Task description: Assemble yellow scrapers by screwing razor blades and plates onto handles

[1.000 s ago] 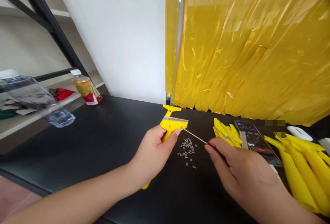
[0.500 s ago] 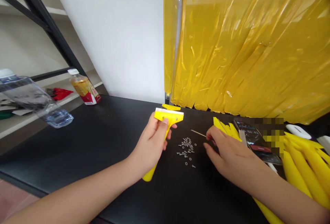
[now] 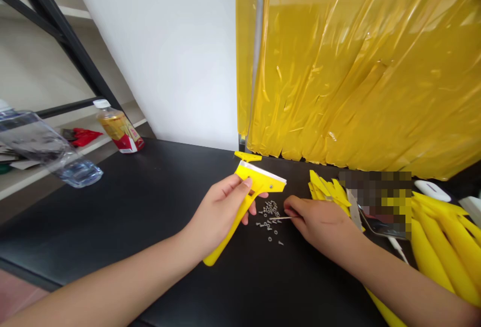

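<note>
My left hand [image 3: 220, 206] is wrapped round the handle of a yellow scraper [image 3: 259, 179], its wide head tilted down to the right with a pale strip along the top edge. A metal screw shows near the right end of that head. Pinched in my right hand [image 3: 319, 216] is a thin, light-coloured stick [image 3: 280, 218], pointing left over a loose pile of small screws and nuts [image 3: 271, 209] on the black table [image 3: 150, 201]. Whether its tip touches any of them I cannot tell. Behind the held scraper lies another yellow scraper head [image 3: 248, 157].
Yellow scraper parts [image 3: 326, 186] lie beyond my right hand, and several yellow handles [image 3: 439, 247] are heaped at the right. Near them are a partly blurred phone [image 3: 387, 229] and a white device [image 3: 432, 190]. A clear bottle [image 3: 48, 146] and a drink bottle [image 3: 118, 129] stand left.
The scraper in my left hand has turned, its head now slanting down to the right. My right hand has moved left, bringing the stick down over the screws and nuts.
</note>
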Available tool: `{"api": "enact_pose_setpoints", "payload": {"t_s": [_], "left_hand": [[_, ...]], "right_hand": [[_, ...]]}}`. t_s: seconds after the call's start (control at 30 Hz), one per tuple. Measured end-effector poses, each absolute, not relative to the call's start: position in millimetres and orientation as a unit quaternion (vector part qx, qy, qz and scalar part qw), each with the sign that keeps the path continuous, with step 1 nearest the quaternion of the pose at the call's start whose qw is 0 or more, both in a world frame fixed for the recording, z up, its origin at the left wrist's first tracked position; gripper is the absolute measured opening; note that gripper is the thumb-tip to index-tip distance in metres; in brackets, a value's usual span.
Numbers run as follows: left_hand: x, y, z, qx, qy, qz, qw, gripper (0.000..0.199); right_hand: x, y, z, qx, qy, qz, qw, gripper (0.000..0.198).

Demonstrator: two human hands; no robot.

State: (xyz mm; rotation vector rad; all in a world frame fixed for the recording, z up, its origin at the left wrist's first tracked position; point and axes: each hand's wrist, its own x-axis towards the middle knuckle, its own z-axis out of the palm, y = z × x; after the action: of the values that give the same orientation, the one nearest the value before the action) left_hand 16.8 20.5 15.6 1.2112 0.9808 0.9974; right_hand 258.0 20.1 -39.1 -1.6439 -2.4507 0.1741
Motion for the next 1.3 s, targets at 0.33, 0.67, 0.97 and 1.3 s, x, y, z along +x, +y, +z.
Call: {"api": "enact_pose_setpoints", "payload": {"t_s": [0.33,0.67,0.97,1.3], "left_hand": [[15.0,5.7,21.5,0.538,0.302,0.32,0.719,0.032],[20.6,-1.0,10.6,0.55,0.326,0.256,0.725,0.034],[20.3,6.7,11.2,0.551,0.33,0.281,0.713,0.035],[19.2,8.9,6.6,0.548,0.302,0.318,0.712,0.032]], "right_hand": [[259.8,16.9,-11.7,-0.566,-0.733,0.297,0.23,0.031],[235.4,-15.7,7.9,-0.431,-0.395,0.725,0.363,0.037],[244.6,-13.5,1.0,-0.398,-0.402,0.727,0.389,0.033],[249.6,-8.4,-3.3,-0.398,-0.421,0.728,0.367,0.04]]}}
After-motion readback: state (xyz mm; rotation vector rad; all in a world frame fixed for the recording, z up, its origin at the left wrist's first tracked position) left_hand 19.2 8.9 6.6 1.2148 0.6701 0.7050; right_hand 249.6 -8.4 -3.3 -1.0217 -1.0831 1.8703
